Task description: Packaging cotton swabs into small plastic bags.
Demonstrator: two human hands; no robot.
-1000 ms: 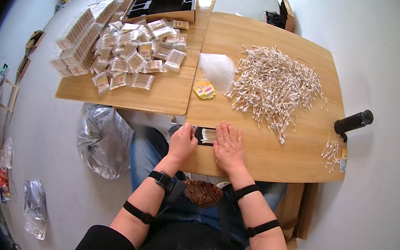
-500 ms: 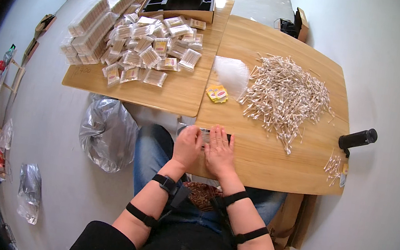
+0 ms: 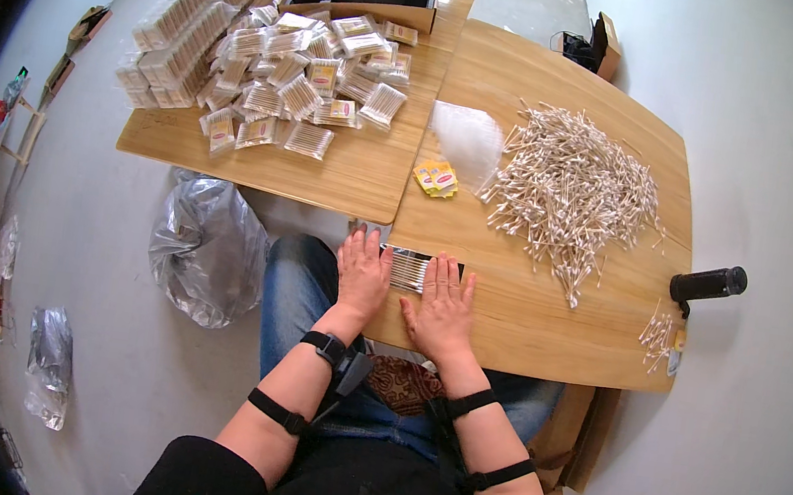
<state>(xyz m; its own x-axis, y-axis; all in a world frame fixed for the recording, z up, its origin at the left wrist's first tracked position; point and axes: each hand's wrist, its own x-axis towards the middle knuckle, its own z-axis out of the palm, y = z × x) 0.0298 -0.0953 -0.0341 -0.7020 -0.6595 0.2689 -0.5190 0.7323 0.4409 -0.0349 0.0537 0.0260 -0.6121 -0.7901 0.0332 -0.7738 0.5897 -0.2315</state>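
At the near table edge, a flat row of cotton swabs (image 3: 407, 271) lies side by side on a thin dark rectangular piece (image 3: 406, 251). My left hand (image 3: 364, 271) rests flat at the row's left end, fingers stretched out. Over the right end lies my right hand (image 3: 446, 304), fingers straight and thumb spread, covering part of the swabs. Neither hand grips anything. Beyond them are a small stack of yellow cards (image 3: 437, 179) and a fan of clear plastic bags (image 3: 467, 142). A big heap of loose cotton swabs (image 3: 578, 196) spreads to the right of the bags.
Filled swab packs (image 3: 314, 76) pile up on the left table, beside stacked packs (image 3: 180, 29) and an open carton (image 3: 363, 11). A black cylinder (image 3: 709, 284) and a few swabs (image 3: 657, 332) sit at the right edge. A plastic sack (image 3: 210, 253) stands on the floor.
My left hand has flattened out and shifted left, and my right hand has slid slightly right with its thumb spreading. More of the swab row shows between them. The view has tilted a little.
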